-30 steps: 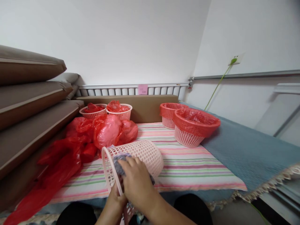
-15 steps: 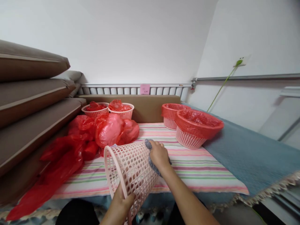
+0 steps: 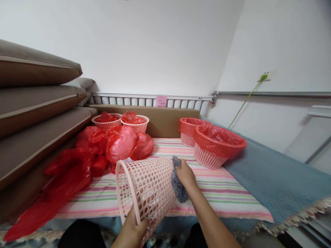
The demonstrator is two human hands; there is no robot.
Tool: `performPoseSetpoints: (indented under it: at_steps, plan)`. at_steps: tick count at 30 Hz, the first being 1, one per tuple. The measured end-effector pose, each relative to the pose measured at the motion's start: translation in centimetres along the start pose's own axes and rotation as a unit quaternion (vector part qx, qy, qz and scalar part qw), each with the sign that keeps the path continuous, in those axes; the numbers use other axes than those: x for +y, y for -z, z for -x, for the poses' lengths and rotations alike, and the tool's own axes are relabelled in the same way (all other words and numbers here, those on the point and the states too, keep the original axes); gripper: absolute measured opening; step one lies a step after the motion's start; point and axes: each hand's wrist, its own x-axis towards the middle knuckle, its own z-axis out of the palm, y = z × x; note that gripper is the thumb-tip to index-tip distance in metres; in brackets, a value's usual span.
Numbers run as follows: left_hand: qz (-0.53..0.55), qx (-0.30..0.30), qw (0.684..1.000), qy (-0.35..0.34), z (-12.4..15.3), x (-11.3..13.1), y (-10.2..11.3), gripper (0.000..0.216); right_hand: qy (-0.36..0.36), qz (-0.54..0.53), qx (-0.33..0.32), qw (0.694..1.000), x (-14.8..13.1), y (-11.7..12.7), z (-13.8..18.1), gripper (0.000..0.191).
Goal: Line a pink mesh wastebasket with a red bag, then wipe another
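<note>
A pale pink plastic mesh basket (image 3: 152, 182) lies tilted on its side over the front of the bed, its mouth facing left. My left hand (image 3: 133, 227) grips the basket's rim at the lower left, with the thumb outside and the other fingers inside the mouth. At the basket's closed end, my right hand (image 3: 186, 175) is closed on a grey cloth (image 3: 179, 182). The cloth hangs below my fingers and lies against the edge of the basket's base. My right fingertips are partly hidden behind the cloth.
Red plastic bags (image 3: 121, 143) are heaped at the left. Behind them stand two pink baskets (image 3: 136, 128) with red bags inside. Two red-lined baskets (image 3: 210, 160) stand at the right. Stacked brown cushions (image 3: 38, 100) rise at the left. A striped cloth (image 3: 222, 193) covers the bed.
My right hand has moved right with the grey cloth, from the basket's side to its base end, and more cloth now shows. My left hand keeps its hold on the rim.
</note>
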Motion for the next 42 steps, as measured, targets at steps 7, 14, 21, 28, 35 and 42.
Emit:
performPoseSetpoints:
  at_steps: [7, 14, 21, 28, 35, 42]
  plan:
    - [-0.022, -0.007, 0.999, -0.029, -0.2, 1.1, -0.2, 0.055, 0.243, -0.01, 0.041, 0.969, -6.8, 0.0, 7.9, 0.042]
    - [-0.065, 0.065, 0.995, -0.046, -1.1, -0.5, 1.2, 0.045, 0.368, -0.075, -0.008, 0.927, -11.3, 0.5, 12.5, 0.042]
    - [-0.044, 0.008, 0.999, -0.013, -0.8, 0.1, 0.4, 0.058, 0.277, 0.02, 0.042, 0.96, -7.2, -0.3, 6.0, 0.043]
    - [-0.016, 0.001, 1.0, 0.006, -0.1, 0.1, -0.5, 0.059, 0.076, 0.084, 0.065, 0.991, -0.8, -0.4, 0.5, 0.042]
    - [-0.013, -0.017, 1.0, 0.005, 0.1, 0.3, -0.2, 0.064, 0.03, 0.073, 0.047, 0.996, 0.1, -0.2, 0.7, 0.038]
    - [0.064, -0.006, 0.997, 0.031, -1.4, 4.2, -1.1, 0.069, 0.065, 0.087, 0.087, 0.99, 0.6, -0.7, 1.8, 0.039]
